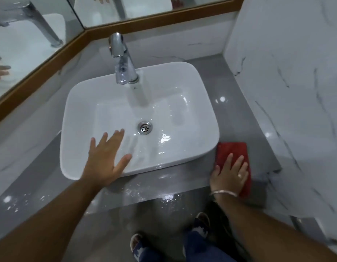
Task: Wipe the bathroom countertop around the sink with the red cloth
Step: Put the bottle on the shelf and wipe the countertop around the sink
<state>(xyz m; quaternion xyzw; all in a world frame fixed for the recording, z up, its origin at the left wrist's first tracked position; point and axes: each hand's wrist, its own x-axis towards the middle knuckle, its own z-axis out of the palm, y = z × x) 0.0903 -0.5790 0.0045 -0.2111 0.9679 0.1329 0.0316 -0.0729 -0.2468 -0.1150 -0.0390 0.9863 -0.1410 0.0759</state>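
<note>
A white rectangular sink stands on a glossy grey countertop. The red cloth lies flat on the countertop just right of the sink's front right corner. My right hand presses down on the cloth's near half, fingers spread, a ring and a metal bracelet visible. My left hand hovers over the sink's front left rim, fingers apart and holding nothing. Water drops and wet patches lie on the countertop's front strip below the sink.
A chrome faucet rises behind the basin, and a drain sits at its centre. Wood-framed mirrors line the back and left. A marble wall closes the right side. My feet stand on the wet floor below.
</note>
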